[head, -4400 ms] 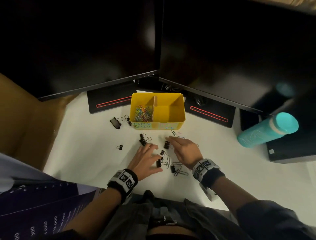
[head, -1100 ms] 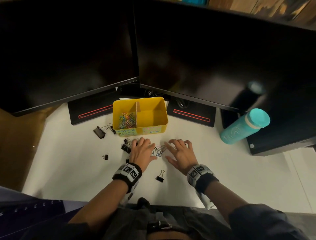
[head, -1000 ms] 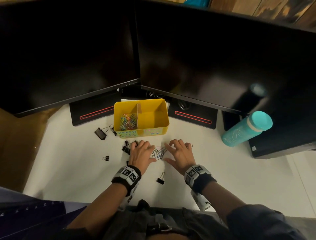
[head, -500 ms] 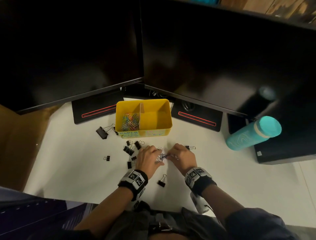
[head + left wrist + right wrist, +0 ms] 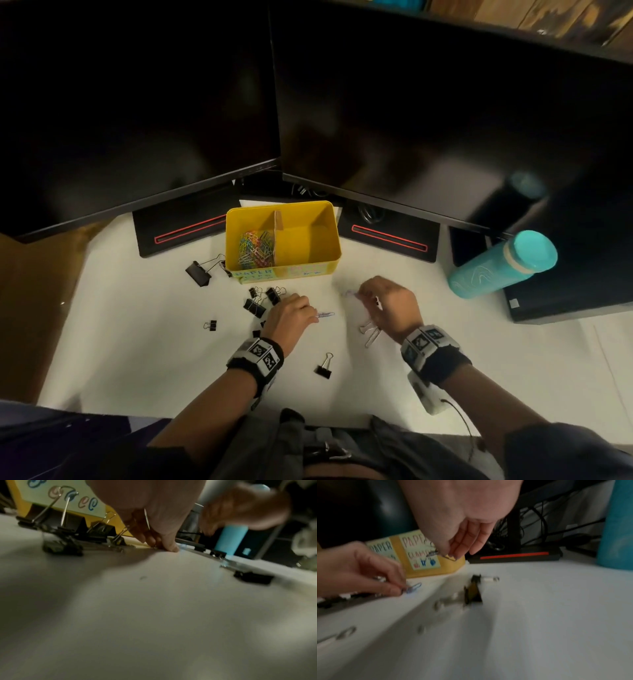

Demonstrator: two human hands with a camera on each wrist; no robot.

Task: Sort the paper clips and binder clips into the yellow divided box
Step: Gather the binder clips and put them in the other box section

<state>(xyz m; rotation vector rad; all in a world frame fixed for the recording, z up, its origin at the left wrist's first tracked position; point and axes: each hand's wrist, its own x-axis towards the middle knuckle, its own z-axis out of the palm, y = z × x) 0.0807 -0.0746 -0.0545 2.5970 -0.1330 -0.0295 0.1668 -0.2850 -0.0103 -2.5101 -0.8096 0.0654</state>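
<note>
The yellow divided box (image 5: 334, 236) stands under the monitors, with coloured paper clips (image 5: 255, 248) in its left compartment; nothing shows in the right one. My left hand (image 5: 313, 317) is low on the table and pinches a blue paper clip (image 5: 326, 314), also in the right wrist view as the blue paper clip (image 5: 413, 586). My right hand (image 5: 361, 294) is lifted a little and pinches thin paper clips (image 5: 436, 553) at its fingertips. Silver paper clips (image 5: 370, 334) lie under the right wrist. Several black binder clips (image 5: 260, 298) lie left of my left hand.
A large binder clip (image 5: 198, 272) lies left of the box, a small binder clip (image 5: 210, 324) farther left, another binder clip (image 5: 324, 368) near the front edge. A teal bottle (image 5: 503, 263) stands at the right. Two monitor bases (image 5: 387, 236) flank the box.
My hands were together over a small heap of paper clips; now they have drawn apart. The right hand has moved right and up with clips; the left holds a blue clip.
</note>
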